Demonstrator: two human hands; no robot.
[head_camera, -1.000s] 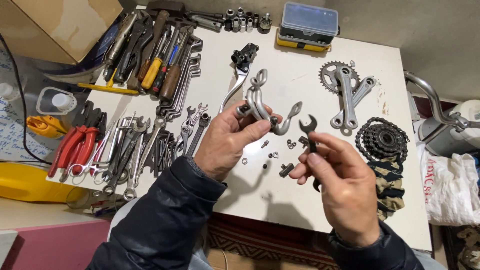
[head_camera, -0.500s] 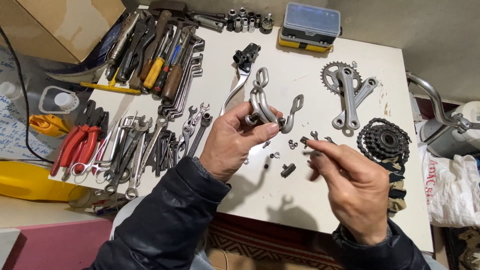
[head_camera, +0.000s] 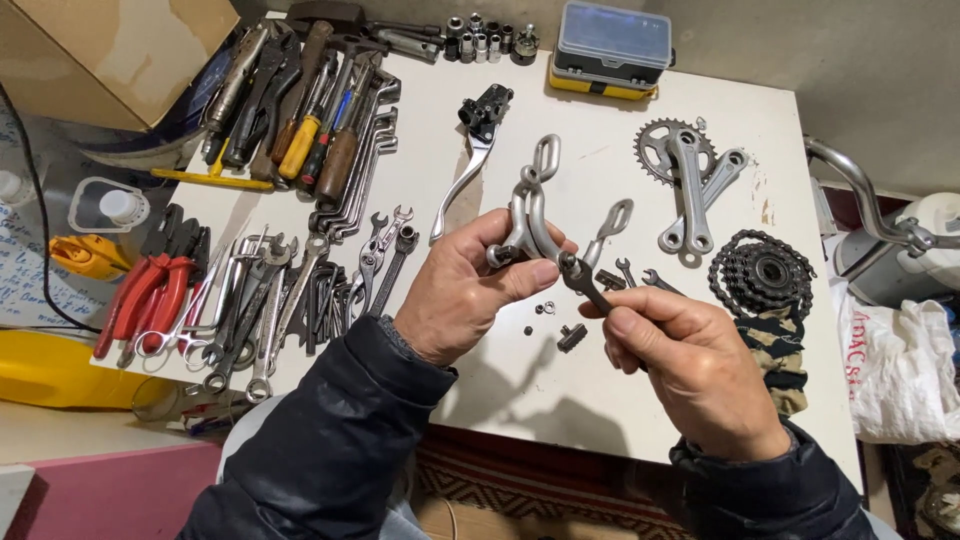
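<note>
Frame centre: left hand (head_camera: 462, 295) is curled round a brake caliper (head_camera: 535, 215), bare cast aluminium with a dull satin finish. It has two curved arms with slotted oval ends, one pointing up and one off to the right. Thumb and forefinger pinch it low at the pivot end, fingers closed tight. The arms stick up clear above the knuckles.

Right hand (head_camera: 695, 365), centre-right, holds a small spanner (head_camera: 583, 283), dark flat steel. Fingers are wrapped shut round the handle, thumb on top. The spanner head pokes out up-left past the fingertips and meets the caliper's pivot just beside the left thumb tip. Can't tell whether it is seated on a nut.

Both are held above a white table (head_camera: 520, 395) with a smooth painted top. On the tabletop below the hands lie a few tiny washers or nuts and a small dark block (head_camera: 572, 338).

Rest:
- upper centre: a brake lever (head_camera: 468, 160), polished blade with a black clamp
- upper right: a crankset (head_camera: 688, 180), grey alloy arms and a toothed chainring
- right: a cassette (head_camera: 765, 275), dark greasy stacked cogs
- left: rows of wrenches (head_camera: 262, 305), bright steel, with red-handled pliers (head_camera: 150, 300) beside them
- upper left: screwdrivers (head_camera: 305, 130) with wood and yellow handles
- top: a grey lidded box (head_camera: 612, 45) with a yellow base
</note>
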